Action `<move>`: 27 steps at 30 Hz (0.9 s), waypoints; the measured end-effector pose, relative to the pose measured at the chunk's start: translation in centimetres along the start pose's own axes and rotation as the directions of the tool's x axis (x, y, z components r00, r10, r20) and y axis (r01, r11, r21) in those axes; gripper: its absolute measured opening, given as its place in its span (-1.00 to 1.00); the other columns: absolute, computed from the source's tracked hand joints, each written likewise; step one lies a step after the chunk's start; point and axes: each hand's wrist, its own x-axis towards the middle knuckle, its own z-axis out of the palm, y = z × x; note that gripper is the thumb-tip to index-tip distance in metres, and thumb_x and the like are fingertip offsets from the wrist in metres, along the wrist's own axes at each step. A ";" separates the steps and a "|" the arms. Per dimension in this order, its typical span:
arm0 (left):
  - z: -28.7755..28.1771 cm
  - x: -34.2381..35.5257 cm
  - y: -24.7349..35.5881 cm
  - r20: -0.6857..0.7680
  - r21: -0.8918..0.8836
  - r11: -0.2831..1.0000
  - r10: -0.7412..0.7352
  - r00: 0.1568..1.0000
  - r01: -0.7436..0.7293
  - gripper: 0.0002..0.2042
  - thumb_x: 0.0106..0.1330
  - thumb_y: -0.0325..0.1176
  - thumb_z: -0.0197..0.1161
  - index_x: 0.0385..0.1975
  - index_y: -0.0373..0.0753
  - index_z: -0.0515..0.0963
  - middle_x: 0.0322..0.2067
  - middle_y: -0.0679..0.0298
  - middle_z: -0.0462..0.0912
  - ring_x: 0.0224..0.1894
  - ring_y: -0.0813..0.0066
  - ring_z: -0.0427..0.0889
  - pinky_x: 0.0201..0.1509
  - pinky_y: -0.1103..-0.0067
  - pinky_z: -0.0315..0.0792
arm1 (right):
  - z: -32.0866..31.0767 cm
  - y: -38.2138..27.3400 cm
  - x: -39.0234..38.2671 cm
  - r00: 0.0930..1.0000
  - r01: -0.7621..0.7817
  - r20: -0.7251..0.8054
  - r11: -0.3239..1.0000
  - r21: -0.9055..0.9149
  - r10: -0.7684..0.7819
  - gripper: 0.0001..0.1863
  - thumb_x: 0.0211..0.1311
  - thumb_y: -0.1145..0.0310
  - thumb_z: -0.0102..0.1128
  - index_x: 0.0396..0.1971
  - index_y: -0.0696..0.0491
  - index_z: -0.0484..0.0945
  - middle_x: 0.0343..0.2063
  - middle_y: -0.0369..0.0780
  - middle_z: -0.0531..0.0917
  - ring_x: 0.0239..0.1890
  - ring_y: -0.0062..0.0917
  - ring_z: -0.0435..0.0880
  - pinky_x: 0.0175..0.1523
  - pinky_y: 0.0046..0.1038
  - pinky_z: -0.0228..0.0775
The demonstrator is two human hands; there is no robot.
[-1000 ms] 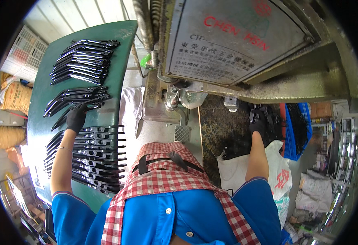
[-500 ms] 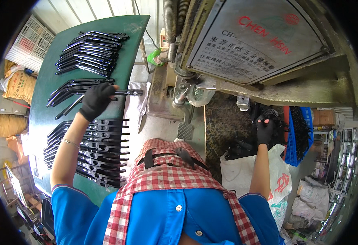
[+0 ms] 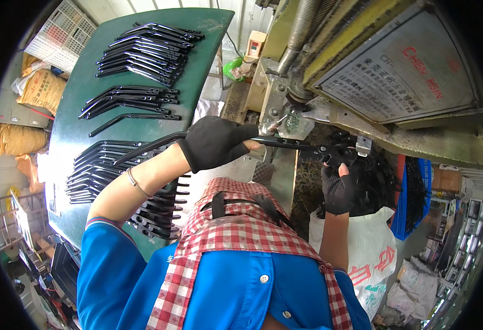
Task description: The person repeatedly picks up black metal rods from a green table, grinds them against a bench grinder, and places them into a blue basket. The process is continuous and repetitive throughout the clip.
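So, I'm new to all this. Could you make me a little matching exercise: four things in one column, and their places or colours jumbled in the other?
Things
1. bent black bar
2. dark fitting
3. table
4. apron

Places or colours
A. red and white checks
B. at the fingers of the gloved right hand
C. green, with groups of dark bars lying on it
D. grasped by the gloved left hand

Right pairs
1-D, 2-B, 3-C, 4-A
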 end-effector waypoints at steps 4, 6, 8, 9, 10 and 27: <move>-0.2 -0.6 -0.1 -0.049 -0.014 1.000 0.026 0.998 -0.027 -0.70 0.36 -0.02 0.10 -0.22 -0.13 0.53 -0.70 0.18 0.52 -0.58 0.10 0.57 -0.51 0.30 0.37 | 1.1 0.4 0.4 0.999 0.024 0.034 0.999 -0.022 -0.023 -0.62 0.25 0.55 0.04 0.09 0.16 0.41 0.01 -0.11 0.53 0.03 -0.32 0.50 0.16 -0.27 0.39; -0.4 -1.0 -0.5 -0.082 -0.006 1.000 0.022 0.996 -0.022 -0.70 0.35 -0.03 0.11 -0.22 -0.13 0.54 -0.71 0.19 0.52 -0.58 0.10 0.58 -0.51 0.31 0.38 | 0.3 0.3 1.0 0.990 0.040 0.131 0.998 0.049 -0.046 -0.59 0.22 0.55 0.07 0.10 0.15 0.41 0.02 -0.11 0.52 0.03 -0.32 0.51 0.17 -0.27 0.38; -0.4 -1.5 -1.1 -0.112 0.029 0.999 0.027 0.993 -0.024 -0.71 0.34 -0.03 0.13 -0.22 -0.13 0.54 -0.71 0.19 0.53 -0.58 0.11 0.58 -0.50 0.31 0.38 | 0.6 0.3 1.3 0.984 0.056 0.168 0.997 0.060 -0.066 -0.57 0.20 0.54 0.11 0.10 0.15 0.40 0.01 -0.09 0.52 0.02 -0.33 0.52 0.15 -0.29 0.39; -0.4 -1.7 -1.1 -0.071 0.023 1.000 0.011 0.997 -0.010 -0.72 0.33 -0.05 0.15 -0.22 -0.13 0.54 -0.68 0.18 0.53 -0.56 0.11 0.58 -0.51 0.30 0.37 | 1.1 0.4 1.2 0.985 0.068 0.158 0.997 0.034 -0.072 -0.56 0.20 0.52 0.13 0.10 0.14 0.39 0.00 -0.08 0.53 0.02 -0.32 0.53 0.13 -0.29 0.41; -0.3 -1.7 -1.2 -0.068 0.011 1.000 0.007 0.998 -0.007 -0.72 0.32 -0.03 0.14 -0.22 -0.11 0.55 -0.66 0.16 0.53 -0.55 0.08 0.58 -0.49 0.27 0.37 | 1.8 0.4 1.2 0.986 0.079 0.149 0.997 0.008 -0.080 -0.55 0.19 0.50 0.16 0.10 0.14 0.37 -0.01 -0.06 0.53 0.02 -0.32 0.53 0.10 -0.30 0.43; -0.7 -2.6 -4.2 -0.028 0.285 0.958 0.037 0.999 -0.028 -0.75 0.22 -0.05 0.20 -0.38 -0.09 0.48 -0.61 0.22 0.55 -0.56 0.12 0.61 -0.52 0.25 0.41 | 9.4 -3.5 0.1 0.740 0.601 0.665 -0.345 -0.721 -0.102 -0.61 -0.06 0.44 0.46 -0.24 0.16 0.46 -0.25 -0.04 0.53 -0.21 -0.29 0.58 -0.11 -0.28 0.43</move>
